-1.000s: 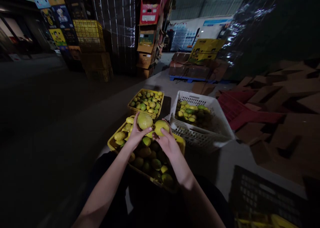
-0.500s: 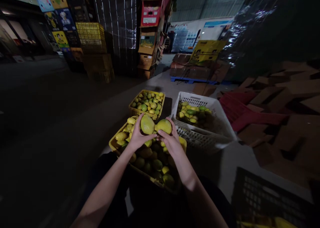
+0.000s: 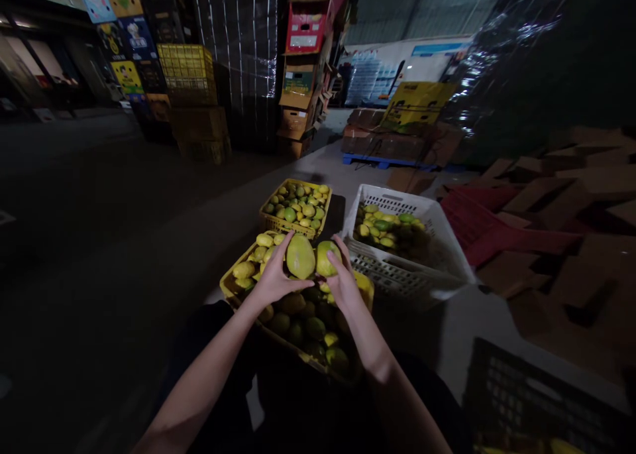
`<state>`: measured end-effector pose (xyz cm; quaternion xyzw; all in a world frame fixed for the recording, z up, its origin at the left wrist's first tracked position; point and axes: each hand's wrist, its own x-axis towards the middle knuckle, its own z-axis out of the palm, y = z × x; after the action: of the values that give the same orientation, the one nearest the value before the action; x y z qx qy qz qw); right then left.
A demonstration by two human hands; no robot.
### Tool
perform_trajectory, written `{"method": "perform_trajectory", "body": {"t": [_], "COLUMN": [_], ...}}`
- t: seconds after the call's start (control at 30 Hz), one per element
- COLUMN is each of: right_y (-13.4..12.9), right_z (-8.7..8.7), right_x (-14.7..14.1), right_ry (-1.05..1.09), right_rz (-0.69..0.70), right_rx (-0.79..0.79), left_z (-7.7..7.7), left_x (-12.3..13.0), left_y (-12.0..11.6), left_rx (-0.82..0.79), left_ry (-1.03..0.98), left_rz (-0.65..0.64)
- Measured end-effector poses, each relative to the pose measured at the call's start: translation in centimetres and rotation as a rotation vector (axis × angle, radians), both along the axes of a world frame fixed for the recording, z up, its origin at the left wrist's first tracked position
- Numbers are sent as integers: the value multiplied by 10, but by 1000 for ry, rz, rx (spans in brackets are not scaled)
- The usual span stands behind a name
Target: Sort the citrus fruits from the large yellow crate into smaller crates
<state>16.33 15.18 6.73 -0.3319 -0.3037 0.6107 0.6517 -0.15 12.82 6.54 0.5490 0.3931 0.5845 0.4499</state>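
Turned since earlier: larger fruit (image 3: 301, 256) clasped in left hand (image 3: 275, 279), smaller fruit (image 3: 326, 260) clasped in right hand (image 3: 342, 284)

An upright, yellowish fruit (image 3: 301, 257) is beside a rounder fruit (image 3: 324, 256).

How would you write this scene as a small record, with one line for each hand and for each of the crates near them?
Left hand: the left hand holds a large yellow-green fruit
Right hand: the right hand holds a second fruit, beside the first
Below the hands: near yellow crate, filled with yellow and green fruit
Beyond it: smaller-looking yellow crate, also full of fruit
To the right: white crate, fruit inside
Farther right: red crate among cardboard
Light: dim
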Motion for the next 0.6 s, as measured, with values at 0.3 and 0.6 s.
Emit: {"method": "perform_trajectory", "body": {"t": [0.3, 0.6], "right_y": [5, 9], "right_z": [-8, -17], "right_x": [0, 3], "right_ry": [2, -95], "right_rz": [98, 113], "right_rx": [-31, -5], "left_z": [-2, -6], "left_x": [-15, -24], "left_y": [-9, -15], "left_rx": [73, 115], "left_ry": [172, 219], "left_rz": [20, 3]}}
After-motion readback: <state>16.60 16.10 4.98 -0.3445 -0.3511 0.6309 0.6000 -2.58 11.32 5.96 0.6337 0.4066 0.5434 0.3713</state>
